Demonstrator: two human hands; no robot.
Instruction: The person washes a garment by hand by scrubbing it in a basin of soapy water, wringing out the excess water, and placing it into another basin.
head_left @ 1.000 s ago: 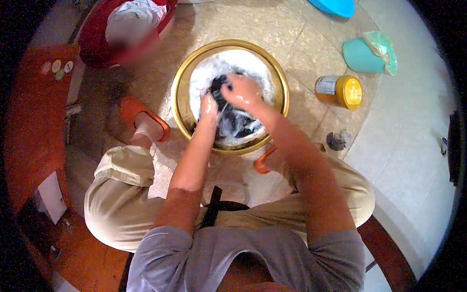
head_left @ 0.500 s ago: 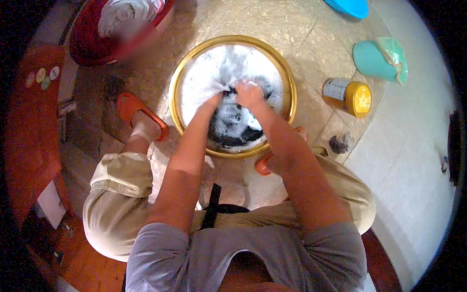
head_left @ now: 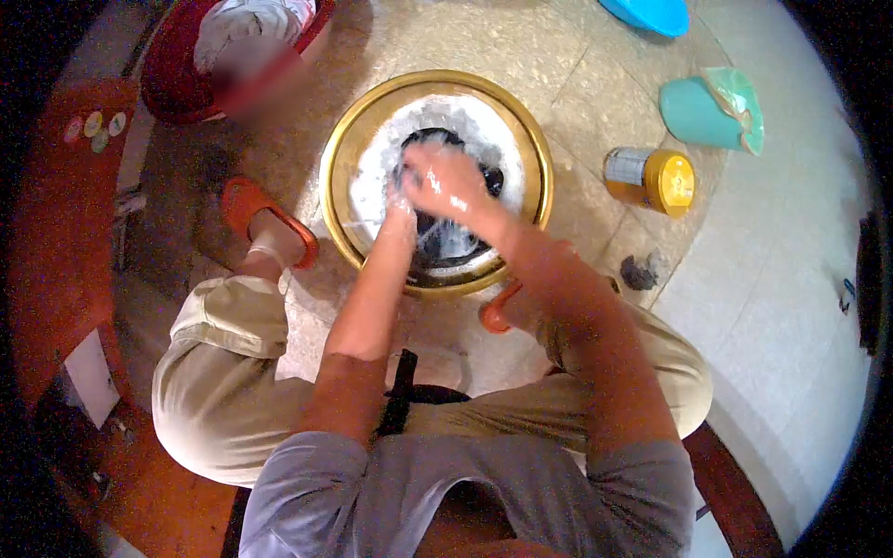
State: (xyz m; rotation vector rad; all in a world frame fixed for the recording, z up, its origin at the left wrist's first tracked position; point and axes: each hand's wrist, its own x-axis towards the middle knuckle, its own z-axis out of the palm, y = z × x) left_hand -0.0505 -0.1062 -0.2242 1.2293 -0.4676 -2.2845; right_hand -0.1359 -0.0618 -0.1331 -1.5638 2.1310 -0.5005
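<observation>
A gold-rimmed basin (head_left: 337, 139) stands on the floor between my feet, with white suds and a wet dark cloth (head_left: 451, 244) in it. My right hand (head_left: 445, 181), wet with foam, is closed on a bunched part of the cloth above the suds. Pressed close against it on the left is my left hand (head_left: 402, 193), also at the bunched cloth; its fingers are partly hidden and blurred. The rest of the cloth lies below my wrists in the foamy water.
A red tub (head_left: 172, 88) with pale laundry (head_left: 246, 33) stands at the upper left. To the right are a yellow-lidded jar (head_left: 651, 181) lying down, a green bin (head_left: 693, 112) with a bag liner, a blue basin (head_left: 656, 14) and a dark crumpled clump (head_left: 638, 272).
My right hand has moved left and over against my left hand. The bunched dark cloth now shows above the suds, and the foam has drawn in from the basin's left wall.
</observation>
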